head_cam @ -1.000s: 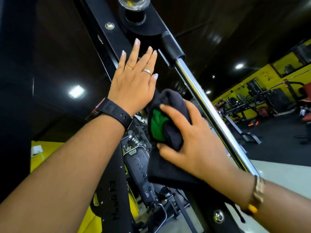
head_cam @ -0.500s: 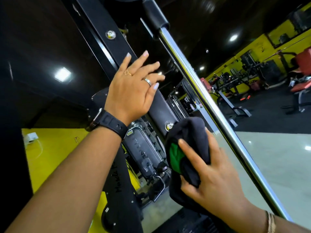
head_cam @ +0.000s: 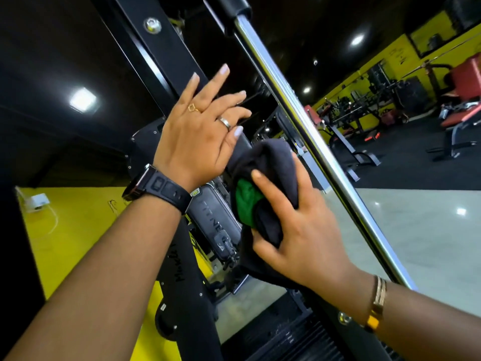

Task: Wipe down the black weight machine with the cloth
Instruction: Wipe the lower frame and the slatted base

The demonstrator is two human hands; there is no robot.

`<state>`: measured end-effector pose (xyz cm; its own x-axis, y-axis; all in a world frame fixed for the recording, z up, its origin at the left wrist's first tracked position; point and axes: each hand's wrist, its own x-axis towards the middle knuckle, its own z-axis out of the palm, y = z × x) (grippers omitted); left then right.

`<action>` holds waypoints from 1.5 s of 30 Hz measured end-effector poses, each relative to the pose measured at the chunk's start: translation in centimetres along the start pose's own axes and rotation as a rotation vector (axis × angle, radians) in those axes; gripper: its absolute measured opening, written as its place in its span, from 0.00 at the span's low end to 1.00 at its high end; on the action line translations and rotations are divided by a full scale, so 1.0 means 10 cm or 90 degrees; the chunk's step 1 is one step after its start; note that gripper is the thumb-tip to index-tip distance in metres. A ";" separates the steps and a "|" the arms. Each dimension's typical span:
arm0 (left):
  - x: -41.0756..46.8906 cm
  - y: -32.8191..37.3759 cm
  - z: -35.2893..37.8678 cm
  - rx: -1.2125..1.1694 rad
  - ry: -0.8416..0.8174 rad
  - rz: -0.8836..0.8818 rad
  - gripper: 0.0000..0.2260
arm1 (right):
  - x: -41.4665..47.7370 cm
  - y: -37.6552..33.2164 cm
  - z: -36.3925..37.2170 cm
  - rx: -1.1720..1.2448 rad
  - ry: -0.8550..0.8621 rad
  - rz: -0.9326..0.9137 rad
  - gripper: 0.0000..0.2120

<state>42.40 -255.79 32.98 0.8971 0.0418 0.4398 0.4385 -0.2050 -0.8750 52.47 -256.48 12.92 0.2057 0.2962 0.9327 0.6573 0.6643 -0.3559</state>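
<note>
Under the flat, spread fingers (head_cam: 207, 91) of the left hand (head_cam: 195, 142) is the black metal machine beam (head_cam: 161, 48); beside them the right hand (head_cam: 304, 238) squeezes a bunched black-and-green cloth (head_cam: 270, 162).

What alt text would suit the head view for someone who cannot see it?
A person's right hand grips a bunched dark cloth with a green patch at the black weight machine's slanted frame, beside a chrome rod. The left hand, wearing rings and a black watch, rests open on the frame higher up. Yellow gym walls show behind.
</note>
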 end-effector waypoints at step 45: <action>-0.46 0.81 0.18 0.011 -0.022 0.033 0.20 | -1.09 0.35 0.09 -0.019 0.029 0.002 0.36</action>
<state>41.90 -255.93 23.50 0.9200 0.0658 0.3864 0.3917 -0.1903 -0.9002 51.87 -256.79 1.42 0.2406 0.2656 0.9336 0.6781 0.6421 -0.3575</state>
